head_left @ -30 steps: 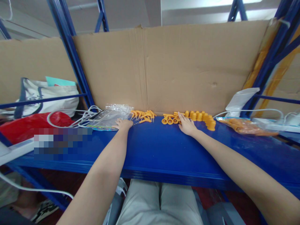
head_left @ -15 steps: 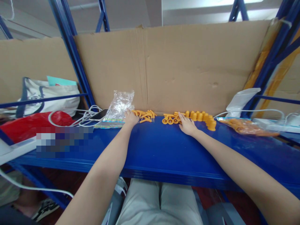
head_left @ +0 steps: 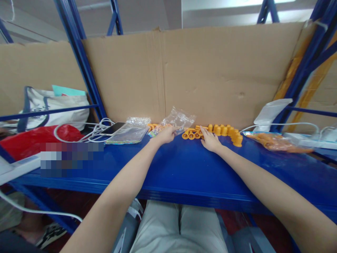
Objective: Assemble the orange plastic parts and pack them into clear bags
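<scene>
My left hand (head_left: 166,135) is closed on a clear plastic bag (head_left: 181,119), which stands up crumpled beyond the fingers. Partly behind the bag and hand lies a pile of small orange pieces (head_left: 153,127), mostly covered. My right hand (head_left: 210,140) rests with fingers stretched out on the right end of a group of orange pieces with round cup-shaped ends (head_left: 190,134). Close by on its right, a curved row of upright orange pieces (head_left: 223,130) stands along the back of the blue shelf (head_left: 173,168).
Flat clear bags (head_left: 129,133) lie at the left beside a phone (head_left: 113,128) and white cables (head_left: 101,128). A bag of orange pieces (head_left: 276,141) lies at the right. A cardboard sheet (head_left: 205,73) closes off the back. A red bag (head_left: 44,138) sits far left.
My left hand has moved right from the flat bags, drawing a clear bag across in front of the small orange pieces. My right hand has stayed in place.
</scene>
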Demonstrator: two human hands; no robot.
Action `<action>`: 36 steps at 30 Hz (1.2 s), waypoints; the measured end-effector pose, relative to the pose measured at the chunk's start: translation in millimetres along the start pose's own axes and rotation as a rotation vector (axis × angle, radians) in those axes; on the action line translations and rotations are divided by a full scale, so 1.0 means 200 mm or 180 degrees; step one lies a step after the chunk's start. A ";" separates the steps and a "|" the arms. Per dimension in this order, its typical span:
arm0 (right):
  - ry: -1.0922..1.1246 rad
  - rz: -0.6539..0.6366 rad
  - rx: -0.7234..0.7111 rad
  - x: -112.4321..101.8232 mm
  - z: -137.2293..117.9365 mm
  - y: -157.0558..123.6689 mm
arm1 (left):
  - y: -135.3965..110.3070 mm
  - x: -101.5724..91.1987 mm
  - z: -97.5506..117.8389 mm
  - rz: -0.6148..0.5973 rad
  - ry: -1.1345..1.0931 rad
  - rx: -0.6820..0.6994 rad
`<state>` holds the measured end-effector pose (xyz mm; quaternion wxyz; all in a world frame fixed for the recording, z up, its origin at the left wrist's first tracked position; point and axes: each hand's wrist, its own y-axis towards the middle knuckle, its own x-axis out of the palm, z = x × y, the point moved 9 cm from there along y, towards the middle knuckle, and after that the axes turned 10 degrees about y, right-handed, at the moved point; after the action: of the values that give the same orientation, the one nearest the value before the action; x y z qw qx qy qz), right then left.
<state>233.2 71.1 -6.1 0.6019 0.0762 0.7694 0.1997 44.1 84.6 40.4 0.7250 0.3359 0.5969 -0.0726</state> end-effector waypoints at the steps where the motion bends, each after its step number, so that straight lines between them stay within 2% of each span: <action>1: 0.0013 -0.0005 0.0015 0.00 0.00 0.00 | 0.00 0.03 0.05 -0.0165 -0.0053 0.0119; 5: 0.0097 0.0017 -0.0007 -0.02 -0.02 -0.01 | -0.02 0.11 0.16 -0.0862 -0.0155 0.0363; 8: 0.0042 0.0025 -0.0004 -0.04 -0.03 -0.02 | -0.05 0.12 0.18 -0.1140 -0.0118 0.0281; 11: -0.0136 0.0110 0.0100 -0.07 -0.04 -0.03 | -0.06 0.11 0.17 -0.1178 -0.0019 0.0139; 15: -0.0315 0.0176 0.0233 -0.10 -0.05 -0.04 | -0.06 0.12 0.16 -0.0971 0.0431 0.0209; 24: -0.0400 0.0062 0.0210 -0.09 -0.03 -0.03 | -0.04 0.23 0.12 -0.1010 0.0528 0.0294; 30: -0.0550 0.0169 0.0040 -0.10 -0.05 -0.03 | -0.08 0.35 0.10 -0.1466 0.0263 0.0070; 36: -0.0792 0.0311 -0.0210 -0.12 -0.10 -0.03 | -0.09 0.37 0.06 -0.1752 -0.0004 -0.0213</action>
<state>221.7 53.3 16.6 0.6844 0.1179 0.6772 0.2430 65.7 86.9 -34.2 0.6890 0.1369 0.6673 -0.2474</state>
